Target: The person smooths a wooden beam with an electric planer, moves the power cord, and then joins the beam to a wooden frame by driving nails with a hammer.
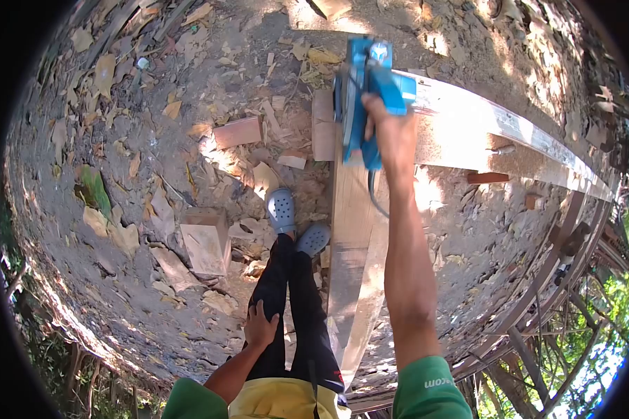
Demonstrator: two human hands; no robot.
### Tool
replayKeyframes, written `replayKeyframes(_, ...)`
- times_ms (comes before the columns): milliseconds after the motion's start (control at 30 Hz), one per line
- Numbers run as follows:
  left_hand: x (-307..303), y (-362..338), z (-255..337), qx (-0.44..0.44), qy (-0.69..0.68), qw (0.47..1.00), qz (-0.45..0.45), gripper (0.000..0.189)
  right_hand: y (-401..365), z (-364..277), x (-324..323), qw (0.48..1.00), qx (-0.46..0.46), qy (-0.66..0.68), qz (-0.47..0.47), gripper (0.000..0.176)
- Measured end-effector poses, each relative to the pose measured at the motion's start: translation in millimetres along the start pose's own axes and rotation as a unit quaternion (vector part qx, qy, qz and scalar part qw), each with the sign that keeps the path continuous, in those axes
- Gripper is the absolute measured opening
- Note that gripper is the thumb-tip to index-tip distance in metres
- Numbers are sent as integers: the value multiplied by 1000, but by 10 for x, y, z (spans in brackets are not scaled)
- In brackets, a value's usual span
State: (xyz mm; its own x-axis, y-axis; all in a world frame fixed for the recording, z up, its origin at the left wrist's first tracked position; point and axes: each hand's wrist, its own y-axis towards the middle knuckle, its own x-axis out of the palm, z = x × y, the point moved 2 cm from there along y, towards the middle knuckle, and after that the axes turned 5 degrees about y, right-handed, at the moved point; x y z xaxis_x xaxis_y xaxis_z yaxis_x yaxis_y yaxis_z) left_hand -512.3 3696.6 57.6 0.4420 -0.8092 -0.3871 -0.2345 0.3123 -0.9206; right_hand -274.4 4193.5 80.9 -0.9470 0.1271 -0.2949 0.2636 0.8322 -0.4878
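My right hand [393,136] is wrapped around the handle of a blue electric planer [355,94]. The tool is at the far end of a long wooden beam [351,241] that runs away from me beside my legs. A dark cord [373,192] curves down from the planer, and part of it passes behind my forearm. On my left thigh, my left hand [260,327] lies flat with its fingers spread, holding nothing. The planer's underside and its exact contact with the wood are hidden.
A wide pale board [461,133] extends right from the beam's far end. Wooden blocks [206,241] [237,133] lie left of my grey clogs [281,211]. Dry leaves and wood scraps cover the ground; dark poles [569,223] stand at right.
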Motion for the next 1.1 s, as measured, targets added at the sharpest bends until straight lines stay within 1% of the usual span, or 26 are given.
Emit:
replayKeyframes(33,4,-29,17,-7,1,1000,-5,73,-256,195,-75,1000,1,21,-5,18)
replayKeyframes(67,5,-37,31,-1,4,1000,1,73,-585,325,-146,999,28,-16,9,19)
replayKeyframes(100,-3,-45,32,4,6,1000,8,73,-897,653,-230,999,22,30,0,20)
replayKeyframes(133,-3,-41,36,8,10,1000,15,73,-1209,1098,-370,999,35,-39,6,21)
replayKeyframes(167,-1,-15,47,7,11,1000,14,73,-1572,1319,-498,997,-27,-77,1,20)
replayKeyframes(200,5,-14,44,5,15,1000,10,73,-1948,1509,-615,993,-3,-119,5,19)
replayKeyframes(233,18,-19,35,2,20,1000,4,73,-2318,1809,-746,992,63,-113,3,20)
replayKeyframes(300,39,-16,50,13,26,999,20,73,-2914,2158,-955,994,47,-100,-1,21)
replayKeyframes(367,25,-47,52,15,35,999,18,73,-3223,2394,-1054,992,61,-108,-7,22)
replayKeyframes(400,12,-54,80,12,36,999,12,74,-3293,2399,-1093,991,68,-115,-10,22)
replayKeyframes(500,2,-5,92,10,37,999,4,74,-3153,2433,-1073,992,22,-122,-2,22)
replayKeyframes(533,2,-12,87,9,36,999,0,73,-3028,2314,-1038,994,37,-99,-7,21)
replayKeyframes(633,-29,-12,122,-8,35,999,-17,73,-2611,2031,-931,995,45,-93,13,19)
replayKeyframes(733,-39,-12,154,-15,43,999,-17,73,-2210,1832,-838,994,29,-98,32,17)
replayKeyframes(833,-54,-8,171,-17,38,999,-22,73,-1822,1507,-738,996,51,-71,32,17)
replayKeyframes(933,-33,-11,177,-14,46,999,-5,73,-1522,1329,-656,995,68,-68,39,19)
replayKeyframes(1100,10,8,161,1,31,999,13,73,-1070,965,-537,996,59,-57,43,22)
